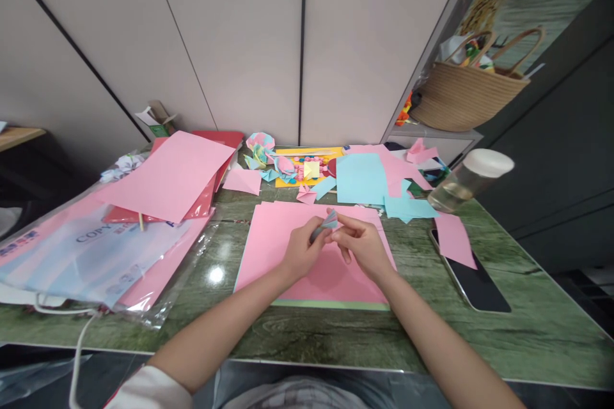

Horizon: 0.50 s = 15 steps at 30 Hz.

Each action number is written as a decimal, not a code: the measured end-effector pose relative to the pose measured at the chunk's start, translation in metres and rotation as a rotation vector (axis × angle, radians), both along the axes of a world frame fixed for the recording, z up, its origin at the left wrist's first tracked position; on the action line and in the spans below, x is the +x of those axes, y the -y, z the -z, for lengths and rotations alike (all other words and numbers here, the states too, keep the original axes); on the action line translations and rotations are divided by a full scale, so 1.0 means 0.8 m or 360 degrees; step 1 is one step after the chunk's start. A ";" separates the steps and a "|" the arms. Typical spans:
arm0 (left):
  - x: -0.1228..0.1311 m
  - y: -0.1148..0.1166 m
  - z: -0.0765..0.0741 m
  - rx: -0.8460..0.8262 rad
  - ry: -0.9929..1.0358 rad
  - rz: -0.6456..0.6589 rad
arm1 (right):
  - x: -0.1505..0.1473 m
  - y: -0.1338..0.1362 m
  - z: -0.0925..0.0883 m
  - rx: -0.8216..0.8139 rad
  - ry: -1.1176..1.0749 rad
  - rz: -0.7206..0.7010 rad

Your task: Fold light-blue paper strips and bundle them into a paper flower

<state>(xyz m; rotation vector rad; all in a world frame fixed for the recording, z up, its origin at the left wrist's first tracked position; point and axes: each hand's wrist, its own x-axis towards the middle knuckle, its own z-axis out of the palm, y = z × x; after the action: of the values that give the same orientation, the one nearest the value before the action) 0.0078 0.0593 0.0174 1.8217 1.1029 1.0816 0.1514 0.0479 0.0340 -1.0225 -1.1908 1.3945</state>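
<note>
A small folded piece of light blue paper is held up over the stack of pink paper. My left hand is closed around its lower part. The thumb and forefinger of my right hand pinch at its right edge, with the other fingers curled below. Under the pink sheets, a green sheet shows along the near edge. Just beyond the stack lie a small folded pink paper and a light blue strip.
Behind are folded paper flowers, a yellow sheet with beads, and blue paper. A bottle and phone stand and lie to the right. Paper packaging covers the left; a woven basket sits on a shelf.
</note>
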 end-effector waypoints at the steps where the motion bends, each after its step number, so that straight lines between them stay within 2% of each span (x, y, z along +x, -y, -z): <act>1: -0.001 -0.001 0.000 0.0017 -0.0050 0.0027 | 0.000 -0.001 0.001 0.0004 0.0022 0.0041; 4: -0.003 -0.004 -0.001 0.0054 -0.0211 0.0099 | 0.000 -0.005 0.005 0.0032 0.0007 0.0146; 8: -0.003 -0.005 -0.004 0.0047 -0.0328 0.0147 | -0.002 -0.008 0.006 0.0060 0.0025 0.0142; 10: -0.002 -0.004 -0.005 0.0043 -0.0225 0.0142 | -0.003 -0.008 0.006 0.0079 0.0096 0.0171; 15: 0.002 -0.001 -0.004 -0.0112 0.0390 0.0139 | -0.004 -0.006 0.004 0.0095 0.0141 0.0181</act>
<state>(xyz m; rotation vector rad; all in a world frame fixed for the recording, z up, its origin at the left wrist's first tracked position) 0.0094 0.0601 0.0206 1.6177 0.8973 1.1641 0.1479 0.0530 0.0310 -1.1020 -1.2122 1.2294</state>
